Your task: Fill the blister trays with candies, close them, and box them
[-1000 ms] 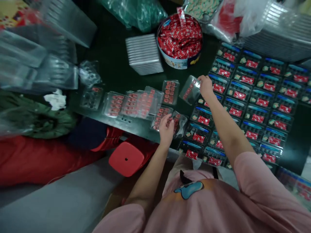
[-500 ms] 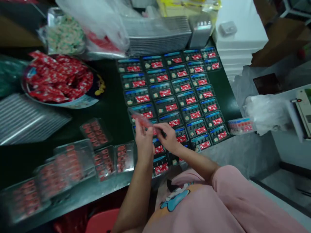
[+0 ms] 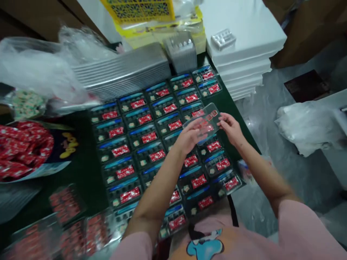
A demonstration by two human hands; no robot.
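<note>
A clear, thin plastic package with small red pieces (image 3: 212, 115) is held level over the right side of the laid-out trays. My left hand (image 3: 189, 137) is at its left end, fingers partly behind or against the plastic. My right hand (image 3: 230, 126) pinches its right edge between thumb and fingers. Below lie rows of clear trays, each with a blue pen, a small pale piece and a red patterned packet (image 3: 157, 155). More packages of red pieces (image 3: 97, 231) rest at the table's lower left, away from both hands.
Stacked empty clear trays (image 3: 124, 70) stand behind the rows, near a yellow basket (image 3: 143, 11). White foam sheets (image 3: 244, 43) are piled at the back right. A tub of red packets (image 3: 24, 148) sits left; plastic bags (image 3: 309, 126) hang right.
Both hands have moved to the right and away from my body with the package, which is now held flatter. The camera view has shifted and turned too.
</note>
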